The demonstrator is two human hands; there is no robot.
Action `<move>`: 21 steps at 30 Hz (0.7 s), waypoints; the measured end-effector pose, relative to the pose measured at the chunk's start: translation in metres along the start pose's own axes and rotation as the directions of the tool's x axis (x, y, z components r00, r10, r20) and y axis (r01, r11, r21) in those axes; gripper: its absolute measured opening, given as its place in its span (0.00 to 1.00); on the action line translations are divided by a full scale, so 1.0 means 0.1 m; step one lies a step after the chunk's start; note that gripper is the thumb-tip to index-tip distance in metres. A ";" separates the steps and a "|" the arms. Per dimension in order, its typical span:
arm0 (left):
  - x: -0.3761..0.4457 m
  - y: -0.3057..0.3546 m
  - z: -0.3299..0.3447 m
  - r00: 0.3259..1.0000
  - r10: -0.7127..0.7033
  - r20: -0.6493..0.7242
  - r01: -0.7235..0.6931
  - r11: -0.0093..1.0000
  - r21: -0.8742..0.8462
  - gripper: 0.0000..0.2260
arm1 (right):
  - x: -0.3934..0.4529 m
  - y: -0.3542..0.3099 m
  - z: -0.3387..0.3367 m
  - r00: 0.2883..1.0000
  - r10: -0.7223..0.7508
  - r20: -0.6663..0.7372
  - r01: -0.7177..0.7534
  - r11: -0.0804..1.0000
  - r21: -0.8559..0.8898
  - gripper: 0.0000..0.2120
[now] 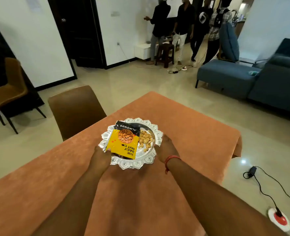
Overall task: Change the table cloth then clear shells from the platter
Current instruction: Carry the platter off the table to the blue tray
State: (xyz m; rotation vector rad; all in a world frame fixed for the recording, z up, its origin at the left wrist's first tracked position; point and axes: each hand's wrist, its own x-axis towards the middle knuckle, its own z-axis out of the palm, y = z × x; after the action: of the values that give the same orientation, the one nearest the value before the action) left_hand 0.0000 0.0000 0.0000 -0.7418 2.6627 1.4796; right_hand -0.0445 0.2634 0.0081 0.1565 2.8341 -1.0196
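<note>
A silver platter (137, 162) with a scalloped rim sits over the orange table cloth (183, 126). On it lie a yellow and black almond packet (123, 142) and a heap of pale shells (146, 139). My left hand (100, 157) grips the platter's left rim, its thumb on the packet's corner. My right hand (166, 149) holds the right rim, fingers curled under the edge. Whether the platter rests on the cloth or is lifted off it I cannot tell.
A brown chair (74, 109) stands at the table's far left side, another chair (6, 92) by the wall. Blue sofa (253, 77) at right. Several people (185, 28) stand at the back. A cable and floor socket (277, 217) lie right of the table.
</note>
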 end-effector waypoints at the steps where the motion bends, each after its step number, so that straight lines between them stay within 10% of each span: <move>1: 0.20 -0.13 0.08 0.999 -0.032 -0.025 0.031 0.999 -0.020 0.17 | 0.08 0.01 0.01 0.999 0.029 -0.034 -0.025 0.994 0.108 0.30; 7: 0.25 -0.13 0.19 0.951 -0.308 -0.041 0.289 0.925 -0.247 0.10 | 0.35 0.09 0.03 0.973 0.208 0.094 -0.229 0.875 0.426 0.21; 21: -0.55 -0.19 -0.17 0.947 -0.320 0.026 0.270 0.752 -0.601 0.20 | -0.22 -0.04 0.19 0.983 0.159 0.096 -0.185 0.817 0.546 0.22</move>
State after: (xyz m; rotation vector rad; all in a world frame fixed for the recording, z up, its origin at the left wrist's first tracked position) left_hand 0.0601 -0.0002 0.0069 -1.2006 1.9497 2.2391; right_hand -0.0213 0.2473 -0.0009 0.4275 2.3404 -1.7407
